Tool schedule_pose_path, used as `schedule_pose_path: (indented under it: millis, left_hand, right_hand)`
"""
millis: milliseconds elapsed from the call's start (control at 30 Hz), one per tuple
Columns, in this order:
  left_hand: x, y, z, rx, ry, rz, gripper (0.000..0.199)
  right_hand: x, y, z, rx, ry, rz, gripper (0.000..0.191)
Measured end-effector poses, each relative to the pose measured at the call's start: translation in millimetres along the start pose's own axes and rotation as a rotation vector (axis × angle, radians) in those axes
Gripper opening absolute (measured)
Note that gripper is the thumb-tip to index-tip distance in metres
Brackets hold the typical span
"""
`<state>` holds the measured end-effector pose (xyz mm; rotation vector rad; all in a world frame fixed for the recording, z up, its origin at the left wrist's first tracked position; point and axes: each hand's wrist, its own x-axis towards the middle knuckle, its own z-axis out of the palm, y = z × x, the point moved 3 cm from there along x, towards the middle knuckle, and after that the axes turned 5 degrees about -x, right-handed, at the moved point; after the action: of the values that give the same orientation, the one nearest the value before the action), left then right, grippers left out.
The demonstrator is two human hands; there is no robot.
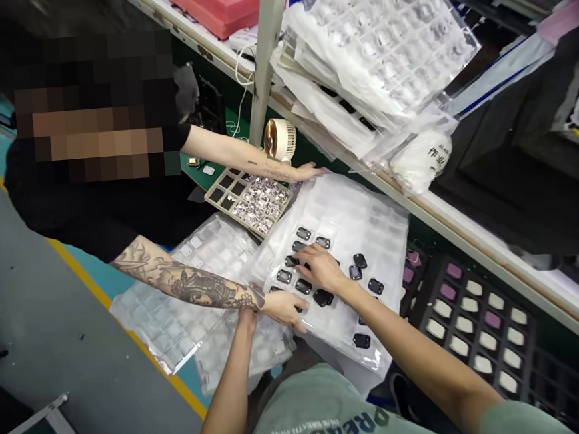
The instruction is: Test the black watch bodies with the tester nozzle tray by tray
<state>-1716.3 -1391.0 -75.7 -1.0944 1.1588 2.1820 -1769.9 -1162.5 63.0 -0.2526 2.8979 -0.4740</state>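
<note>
Black pieces (303,286) on a clear, pocketed plastic tray (343,196) directly in front of the body. Lie partly in rows toward the left side, partly loose and overlapping toward the right. Right hand (321,268) over the left rows, fingers bent and narrow, tips at one black piece; cannot tell whether gripping or merely touching. Left hand (247,319) mostly behind a co-worker's tattooed forearm (189,278); cannot tell how wide or whether holding anything. Co-worker's hands on the same tray, one (310,170) at the far edge, the other (282,308) at the near left edge.

Now the writing. On the green shirt (303,390), upside down, large multicoloured capitals, partly lost in folds, with "READ" legible; beside these, a smaller line, seemingly "OUR BREATH AWAY". On a white bag (420,160) at the shelf edge, dark handwritten characters, apparently "作业", with smaller marks too faint to read.

Beyond the tray, a divided box (212,196) of shiny silver parts (258,203), near a small fan (282,139). At right, dark trays (438,285) of white and purple pieces.
</note>
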Motion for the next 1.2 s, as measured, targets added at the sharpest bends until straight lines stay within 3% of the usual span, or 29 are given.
schedule_pose_path:
  millis: [233, 467, 600, 800, 967, 1200]
  left_hand:
    - [-42.6, -6.2, -39.8, 0.119, 0.084, -0.085, 0.032]
    - [-79.9, -7.5, -86.1, 0.117, 0.125, -0.063, 0.038]
    - [-93.3, -11.6, -102.2, 0.105, 0.17, -0.039, 0.045]
    - [-105.2, -21.2, -109.9, 0.1, 0.201, -0.022, 0.041]
    - [-109.5, -39.6, -118.8, 0.062, 0.216, -0.054, 0.027]
    - [-113.0, -73.5, -135.1, -0.002, 0.223, -0.096, 0.024]
  right_hand:
    - [14.3, -6.6, -2.9, -0.02, 0.019, -0.058, 0.015]
    - [24.7, 25.6, -9.3, 0.114, 0.22, 0.15, 0.031]
    - [25.6, 37.7, -19.9, 0.202, 0.329, 0.206, 0.036]
    - [-7.8, 24.3, -42.0, 0.223, 0.516, 0.138, 0.029]
    - [-40.4, 13.3, -44.2, 0.162, 0.644, 0.083, 0.028]
    - [-62.6, 0.3, -40.1, 0.051, 0.688, 0.023, 0.03]
